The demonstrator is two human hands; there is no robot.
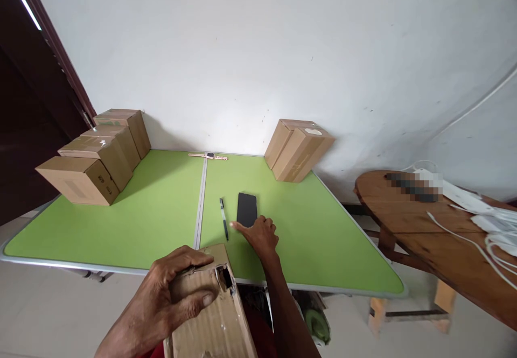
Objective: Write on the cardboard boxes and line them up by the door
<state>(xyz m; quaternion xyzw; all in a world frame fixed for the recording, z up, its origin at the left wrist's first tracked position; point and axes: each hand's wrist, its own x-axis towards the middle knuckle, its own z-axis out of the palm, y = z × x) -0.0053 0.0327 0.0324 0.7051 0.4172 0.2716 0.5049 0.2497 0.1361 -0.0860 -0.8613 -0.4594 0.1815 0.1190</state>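
My left hand grips the torn top end of a taped cardboard box held close to me, below the near edge of the green table. My right hand rests on the green top with fingers stretched out, fingertips at the near end of a black phone lying flat. A black pen lies just left of the phone, beside the table's centre seam.
Several cardboard boxes line the table's left edge. Two more boxes lean against the wall at the back right. A wristwatch lies at the far edge. A brown wooden table with white cables stands on the right.
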